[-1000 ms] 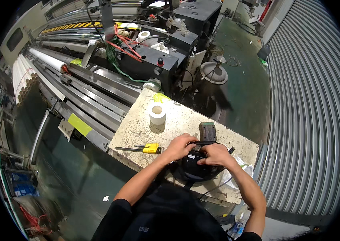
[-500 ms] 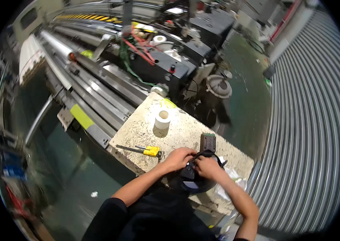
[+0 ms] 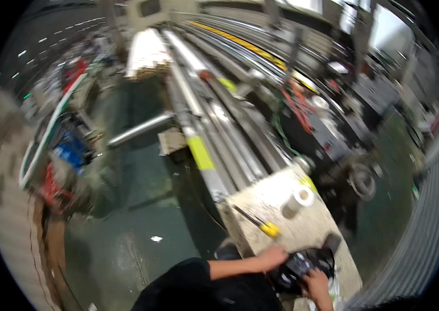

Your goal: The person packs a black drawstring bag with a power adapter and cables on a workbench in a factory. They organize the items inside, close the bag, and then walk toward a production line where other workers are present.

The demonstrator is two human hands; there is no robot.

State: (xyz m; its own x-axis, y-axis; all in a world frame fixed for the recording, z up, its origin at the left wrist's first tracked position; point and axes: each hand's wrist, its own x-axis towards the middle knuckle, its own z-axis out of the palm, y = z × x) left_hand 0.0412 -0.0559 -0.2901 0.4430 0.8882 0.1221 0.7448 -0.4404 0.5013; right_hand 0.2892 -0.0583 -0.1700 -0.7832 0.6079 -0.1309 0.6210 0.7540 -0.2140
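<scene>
Set wider apart than a moment ago, the left grip and right grip touch one black item between them on the pale surface; blur hides whether either clenches. Beyond sit one white roll, one yellow tool holder, one dark block.

And here's the scuffed cream tabletop: white roll upright near the far right corner, yellow-green scrap at that corner, yellow holder of dark rods toward the left edge, dark block by the right, black item nearer the front!
</scene>
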